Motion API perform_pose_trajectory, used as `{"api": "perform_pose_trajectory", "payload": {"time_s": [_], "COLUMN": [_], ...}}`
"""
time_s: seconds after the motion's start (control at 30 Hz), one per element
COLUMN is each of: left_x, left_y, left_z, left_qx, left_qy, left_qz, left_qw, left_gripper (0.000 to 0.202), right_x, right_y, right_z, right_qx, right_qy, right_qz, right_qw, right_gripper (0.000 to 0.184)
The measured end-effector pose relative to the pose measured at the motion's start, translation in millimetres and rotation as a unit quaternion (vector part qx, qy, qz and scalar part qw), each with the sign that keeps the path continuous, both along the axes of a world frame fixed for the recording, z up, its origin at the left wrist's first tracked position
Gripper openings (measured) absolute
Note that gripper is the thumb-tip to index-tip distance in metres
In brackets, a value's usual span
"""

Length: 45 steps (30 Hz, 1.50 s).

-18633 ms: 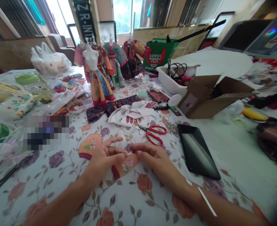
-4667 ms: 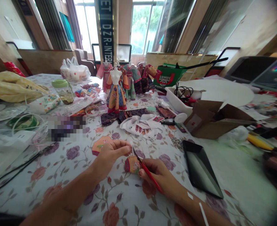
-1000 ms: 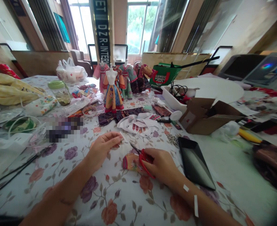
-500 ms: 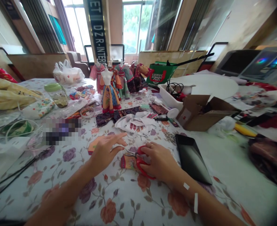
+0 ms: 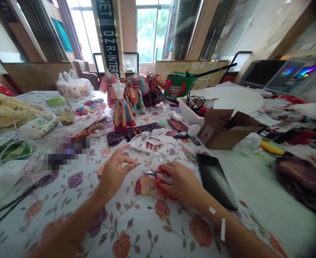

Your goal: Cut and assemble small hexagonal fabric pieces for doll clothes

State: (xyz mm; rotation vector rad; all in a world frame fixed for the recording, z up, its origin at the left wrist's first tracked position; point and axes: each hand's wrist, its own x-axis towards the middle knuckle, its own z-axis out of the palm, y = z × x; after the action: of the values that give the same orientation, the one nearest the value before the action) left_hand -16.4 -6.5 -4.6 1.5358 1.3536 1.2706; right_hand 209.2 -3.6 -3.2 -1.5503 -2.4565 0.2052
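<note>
My right hand (image 5: 181, 181) is closed on red-handled scissors (image 5: 160, 181), with fingers around the handle loops. The scissor blades point left, low over the tabletop. Beneath and beside them lies a small orange patterned piece of fabric (image 5: 146, 186) with a dark red end. My left hand (image 5: 114, 172) is raised to the left of the scissors, its index finger stretched forward and its thumb tip meeting another finger. Anything pinched there is too small to make out. Partly behind this hand is another orange fabric piece (image 5: 101, 170).
A black tablet (image 5: 216, 182) lies right of my right hand. Ahead are crumpled white cloth (image 5: 154, 141), a doll-sized mannequin in an orange dress (image 5: 122, 107), and an open cardboard box (image 5: 219, 130). A lidded jar (image 5: 62, 111) stands left on the floral tablecloth (image 5: 144, 229).
My left hand has drawn left and lifted, and its thumb and a finger have come together. The right hand stays with the scissors near the fabric. The view has shifted slightly.
</note>
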Motion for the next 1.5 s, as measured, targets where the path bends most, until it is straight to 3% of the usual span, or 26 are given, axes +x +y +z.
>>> {"api": "perform_pose_trajectory", "payload": {"time_s": [0.13,0.33,0.57,0.77,0.9,1.07,1.2,1.33,1.4,1.43,1.5], "left_x": [-3.6,1.1,6.0,6.5,9.1,13.1,14.4,21.3,28.7,33.0,41.6], "left_y": [4.0,2.1,-0.2,-2.2,-5.0,-9.0,-10.2,-15.4,-20.6,-23.2,-27.0], "left_z": [0.4,-5.4,-7.8,-7.1,-4.9,-1.1,-1.4,3.7,10.2,14.1,22.0], "left_qx": [-0.080,-0.133,-0.167,-0.165,-0.161,-0.146,-0.125,-0.030,0.038,0.072,0.152], "left_qy": [-0.163,-0.255,-0.303,-0.319,-0.294,-0.246,-0.203,-0.111,-0.035,0.007,0.088], "left_qz": [0.016,-0.051,-0.139,-0.182,-0.189,-0.174,-0.179,-0.168,-0.177,-0.198,-0.241], "left_qw": [0.983,0.957,0.928,0.915,0.923,0.942,0.955,0.979,0.983,0.978,0.954], "left_gripper": [0.077,0.069,0.065,0.062,0.061,0.070,0.070,0.065,0.062,0.061,0.064], "right_x": [8.7,20.2,26.8,28.5,29.5,26.9,27.0,10.8,-4.2,-11.7,-23.1], "right_y": [11.5,26.2,44.3,49.0,47.3,50.2,48.8,34.4,25.9,22.4,17.5], "right_z": [0.1,-4.6,-14.1,-9.5,-7.6,-11.7,-9.8,-0.6,1.8,1.6,-1.2], "right_qx": [0.001,-0.004,-0.010,-0.034,-0.057,0.016,0.002,0.049,-0.020,-0.061,-0.049], "right_qy": [-0.033,-0.065,0.014,0.068,0.087,0.070,0.088,0.154,0.247,0.271,0.263], "right_qz": [-0.137,-0.185,-0.113,-0.080,-0.029,-0.078,-0.044,-0.088,-0.079,-0.056,-0.027], "right_qw": [0.990,0.981,0.993,0.994,0.994,0.994,0.995,0.983,0.966,0.959,0.963], "right_gripper": [0.023,0.028,0.034,0.051,0.044,0.028,0.025,0.022,0.021,0.021,0.021]}}
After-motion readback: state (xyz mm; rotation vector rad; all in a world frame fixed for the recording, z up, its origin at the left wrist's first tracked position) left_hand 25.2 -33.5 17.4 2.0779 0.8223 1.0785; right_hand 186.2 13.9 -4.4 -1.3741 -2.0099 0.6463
